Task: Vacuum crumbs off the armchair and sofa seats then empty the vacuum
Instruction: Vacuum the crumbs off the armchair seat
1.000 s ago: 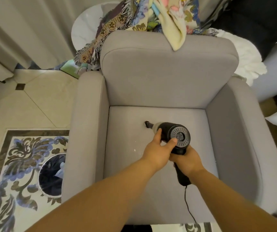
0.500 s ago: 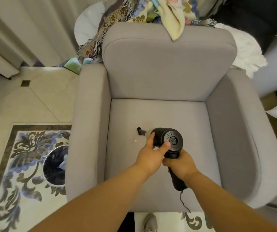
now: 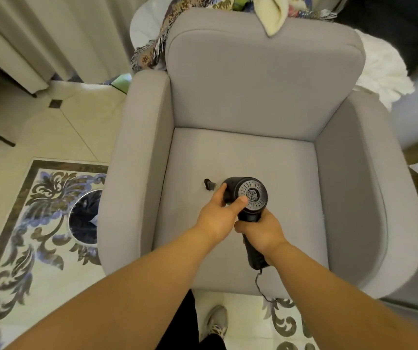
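Observation:
A grey armchair (image 3: pixel 266 92) fills the middle of the view, its seat cushion (image 3: pixel 266 160) facing me. Over the seat I hold a black handheld vacuum (image 3: pixel 252 195) whose nozzle (image 3: pixel 209 184) points left and down at the cushion. My right hand (image 3: pixel 262 232) grips the handle from below. My left hand (image 3: pixel 219 214) wraps the vacuum's body, thumb lying on the round rear grille. A thin cord (image 3: pixel 262 286) hangs from the handle's end over the seat's front edge.
A round bin with a dark liner (image 3: pixel 84 218) stands on the patterned rug (image 3: pixel 26 236) left of the armchair. Patterned cloths (image 3: pixel 228 6) drape over the backrest, a white fluffy throw (image 3: pixel 382 69) lies at the right. Curtains (image 3: pixel 38 34) hang at the far left. My shoe (image 3: pixel 215 322) stands below the seat.
The vacuum and both hands have slid left and nearer across the seat. My head has pulled back, so more floor and my shoe show in front of the chair.

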A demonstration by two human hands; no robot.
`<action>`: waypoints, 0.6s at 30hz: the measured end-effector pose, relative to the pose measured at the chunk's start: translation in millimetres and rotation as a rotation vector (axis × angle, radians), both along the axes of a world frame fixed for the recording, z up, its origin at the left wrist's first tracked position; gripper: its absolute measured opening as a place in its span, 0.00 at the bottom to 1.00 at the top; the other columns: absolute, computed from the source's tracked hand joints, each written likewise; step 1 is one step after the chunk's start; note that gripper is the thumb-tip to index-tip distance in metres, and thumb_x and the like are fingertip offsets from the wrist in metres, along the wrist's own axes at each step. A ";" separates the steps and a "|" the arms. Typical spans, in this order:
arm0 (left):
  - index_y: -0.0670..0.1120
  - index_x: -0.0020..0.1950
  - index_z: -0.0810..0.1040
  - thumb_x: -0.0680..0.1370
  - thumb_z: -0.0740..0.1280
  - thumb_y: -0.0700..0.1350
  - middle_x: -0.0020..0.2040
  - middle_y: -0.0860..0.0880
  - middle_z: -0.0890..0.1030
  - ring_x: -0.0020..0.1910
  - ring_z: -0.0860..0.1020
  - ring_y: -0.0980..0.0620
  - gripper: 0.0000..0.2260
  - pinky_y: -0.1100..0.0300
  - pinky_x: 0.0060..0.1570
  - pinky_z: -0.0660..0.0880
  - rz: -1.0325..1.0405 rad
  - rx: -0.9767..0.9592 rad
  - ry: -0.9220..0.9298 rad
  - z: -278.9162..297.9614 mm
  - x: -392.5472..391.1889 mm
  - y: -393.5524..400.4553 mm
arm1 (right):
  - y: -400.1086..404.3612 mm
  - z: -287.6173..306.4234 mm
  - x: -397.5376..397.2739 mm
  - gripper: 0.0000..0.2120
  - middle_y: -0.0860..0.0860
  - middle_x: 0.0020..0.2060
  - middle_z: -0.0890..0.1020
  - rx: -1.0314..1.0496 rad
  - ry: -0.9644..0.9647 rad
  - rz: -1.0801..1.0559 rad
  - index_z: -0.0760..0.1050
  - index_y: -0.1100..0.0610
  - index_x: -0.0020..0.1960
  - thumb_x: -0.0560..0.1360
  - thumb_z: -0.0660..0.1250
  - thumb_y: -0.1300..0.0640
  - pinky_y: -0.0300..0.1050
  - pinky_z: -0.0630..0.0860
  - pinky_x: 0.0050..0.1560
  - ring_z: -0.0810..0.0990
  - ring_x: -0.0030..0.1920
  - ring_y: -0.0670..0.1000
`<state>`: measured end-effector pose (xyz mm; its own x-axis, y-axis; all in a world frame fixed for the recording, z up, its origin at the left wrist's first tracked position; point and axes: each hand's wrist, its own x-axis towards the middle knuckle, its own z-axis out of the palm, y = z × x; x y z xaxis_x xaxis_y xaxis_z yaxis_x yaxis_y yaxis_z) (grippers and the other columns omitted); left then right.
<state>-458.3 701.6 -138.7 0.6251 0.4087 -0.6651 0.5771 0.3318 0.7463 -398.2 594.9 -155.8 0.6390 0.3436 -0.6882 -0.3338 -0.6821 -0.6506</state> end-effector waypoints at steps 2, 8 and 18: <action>0.56 0.76 0.56 0.76 0.67 0.55 0.70 0.50 0.72 0.68 0.70 0.52 0.32 0.64 0.57 0.64 0.012 0.000 -0.005 -0.5 -7.6 -9.0 | -9.0 0.7 -5.9 0.18 0.54 0.43 0.83 -0.006 0.003 0.010 0.74 0.46 0.51 0.65 0.72 0.62 0.60 0.80 0.51 0.82 0.44 0.59; 0.55 0.76 0.56 0.76 0.67 0.54 0.69 0.49 0.73 0.67 0.71 0.52 0.32 0.64 0.57 0.64 0.041 0.015 -0.010 10.5 -26.0 -36.2 | -34.1 11.2 -20.4 0.18 0.53 0.42 0.82 -0.002 0.014 0.029 0.75 0.47 0.50 0.64 0.72 0.62 0.61 0.80 0.53 0.81 0.43 0.58; 0.56 0.77 0.54 0.76 0.66 0.55 0.69 0.48 0.72 0.68 0.70 0.51 0.32 0.60 0.60 0.63 0.082 0.022 0.005 7.9 -64.5 -28.6 | -21.7 6.4 -54.6 0.18 0.51 0.42 0.82 0.046 0.049 0.094 0.73 0.43 0.48 0.66 0.72 0.63 0.57 0.79 0.52 0.80 0.43 0.57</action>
